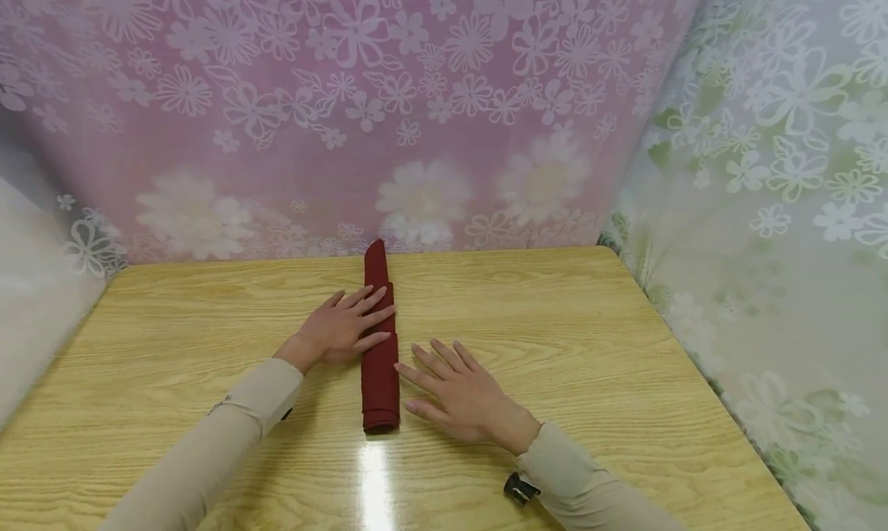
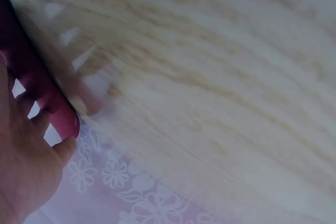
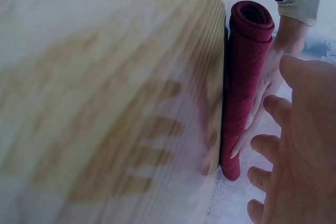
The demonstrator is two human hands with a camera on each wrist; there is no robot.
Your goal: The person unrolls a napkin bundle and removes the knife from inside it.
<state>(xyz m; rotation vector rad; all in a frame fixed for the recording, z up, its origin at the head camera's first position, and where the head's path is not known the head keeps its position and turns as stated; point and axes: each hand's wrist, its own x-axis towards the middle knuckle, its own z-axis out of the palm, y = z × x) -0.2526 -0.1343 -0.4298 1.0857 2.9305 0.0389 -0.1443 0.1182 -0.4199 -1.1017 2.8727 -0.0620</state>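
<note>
A dark red cloth [image 1: 380,381], rolled into a long tube, lies lengthwise on the table in the head view. Its near end shows a spiral of layers, and the far end tapers to a point near the back edge. My left hand [image 1: 340,328] rests across the upper half of the roll from the left, fingers spread and straight. On the right side, my right hand [image 1: 461,396] has its fingers extended, fingertips close beside the roll. From the right wrist view the rolled cloth [image 3: 244,77] stands between the tabletop and the fingers of both hands.
The wood-grain table [image 1: 541,307] reaches back to a pink floral curtain [image 1: 312,153]. Another floral sheet [image 1: 777,207] hangs along the right side, and a pale one [image 1: 42,284] on the left. A black strap piece [image 1: 520,488] hangs at the right cuff.
</note>
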